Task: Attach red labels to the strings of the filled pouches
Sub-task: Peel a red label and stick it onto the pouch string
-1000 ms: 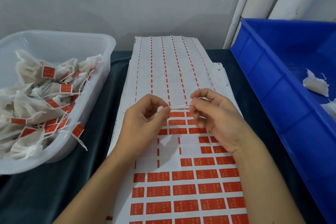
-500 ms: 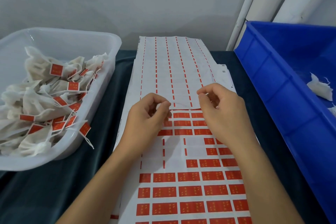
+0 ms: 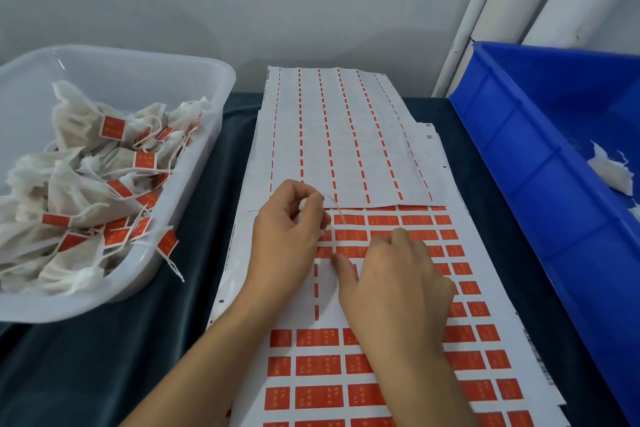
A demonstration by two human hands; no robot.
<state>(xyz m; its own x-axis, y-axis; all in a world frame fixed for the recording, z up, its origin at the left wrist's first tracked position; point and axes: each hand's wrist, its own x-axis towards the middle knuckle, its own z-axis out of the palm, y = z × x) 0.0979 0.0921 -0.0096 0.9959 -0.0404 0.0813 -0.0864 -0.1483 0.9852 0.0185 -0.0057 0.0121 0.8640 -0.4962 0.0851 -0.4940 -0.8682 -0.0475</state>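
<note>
A: Head view. Where do we find the work item?

B: We see the left hand [image 3: 289, 218] raised just above the label sheet [image 3: 346, 367], its fingers [image 3: 313, 199] curled and pinching a small white pouch [image 3: 302, 203], mostly hidden in the fist. The thin string [image 3: 337, 210] trails from that pinch down toward the red labels.

A: And the other hand?

B: The right hand [image 3: 391, 277] lies low over the sheet, fingers bent toward the surface, thumb tip touching at the edge of the peeled gap. We judge it is lifting a red label [image 3: 349, 236]; whether one is already between its fingers, we cannot tell.

A: How will the parts handle?

B: We judge the pouch light and soft; hold it at the gathered neck, not the body. The string is limp and offers no resistance, so we keep it taut from the pinch. The label is thin, flexible and adhesive; take it by one corner only, or it will curl onto itself.

A: Surroundings?

B: The clear tub [image 3: 194, 204] on the left holds labelled pouches. The blue crate [image 3: 519, 191] on the right holds white pouches without labels. A spent sheet [image 3: 349, 135] overlaps the far end of the label sheet, all on the dark worktop [image 3: 149, 357].
</note>
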